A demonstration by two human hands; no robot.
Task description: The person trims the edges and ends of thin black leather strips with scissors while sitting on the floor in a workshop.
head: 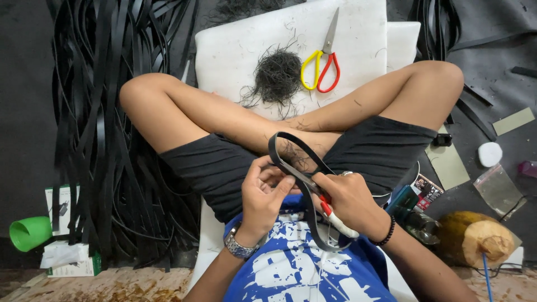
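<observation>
Your left hand (265, 196) sits just above your blue-and-white shirt (296, 268), its fingers (278, 187) curled shut and pinching a black strap (291, 154) that loops up over your crossed ankles and back down to your lap. Your right hand (349, 201) is touching the same strap just beside the left one, its fingers closed around a small tool with a red and white handle (335, 219); you cannot tell what its working end looks like, since the hand hides it. A watch (239, 247) is on your left wrist and a dark bead bracelet (387, 232) on your right. To your right, on the floor, lies a coconut (475, 237) with a blue straw. To your left hangs a thick heap of black strips (106, 128), with a green cup (29, 232) near it. Beyond your knees, on a white foam pad (240, 45), rest a tuft of black trimmings (278, 75) and scissors with a yellow and red handle (321, 64).
</observation>
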